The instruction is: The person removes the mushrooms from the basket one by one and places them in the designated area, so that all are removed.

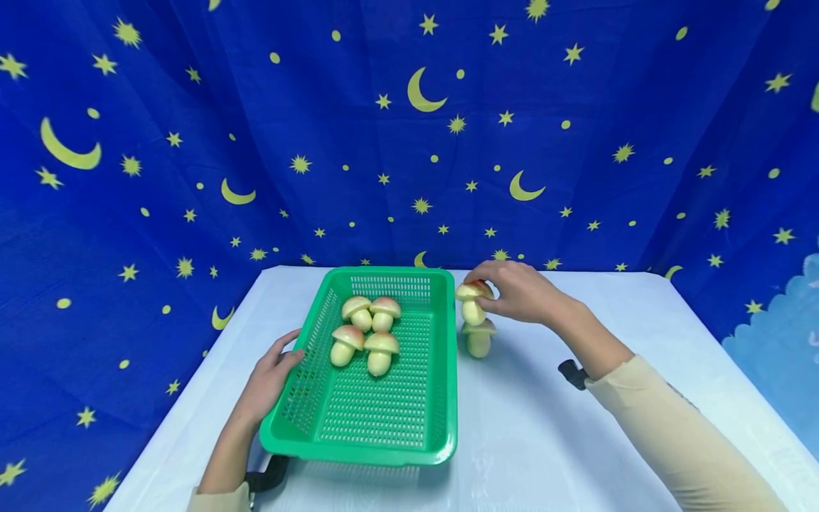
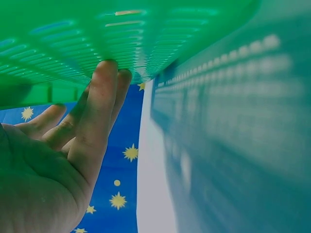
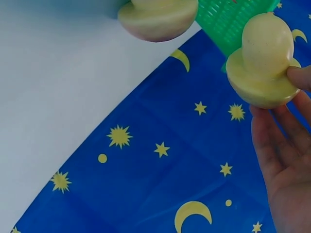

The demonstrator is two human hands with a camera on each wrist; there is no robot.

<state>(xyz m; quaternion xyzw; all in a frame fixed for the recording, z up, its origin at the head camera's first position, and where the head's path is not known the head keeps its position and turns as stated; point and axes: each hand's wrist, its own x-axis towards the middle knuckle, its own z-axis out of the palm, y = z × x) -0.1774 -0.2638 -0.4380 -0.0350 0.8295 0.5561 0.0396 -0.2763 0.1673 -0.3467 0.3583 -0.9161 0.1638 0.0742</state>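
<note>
A green plastic basket [image 1: 441, 398] is raised over the table, its perforated bottom showing in the left wrist view. My left hand [image 1: 271, 373] holds its left side, thumb at the rim and fingers [image 2: 99, 97] stretched along the underside. Several toy mushrooms [image 1: 382, 353], cream with pinkish caps, lie in its far half. To the basket's right, my right hand [image 1: 521, 291] grips another toy mushroom [image 3: 267, 53] by the cap, stem pointing down toward the table. Just below that one, a further toy mushroom [image 1: 478, 341] stands on the table, partly overlapped by it.
The white table [image 1: 537, 434] carries the basket's shadow. A blue curtain [image 1: 358, 128] with yellow moons and stars hangs behind the table and along its left side. Black straps with camera mounts [image 1: 571, 373] sit at both wrists.
</note>
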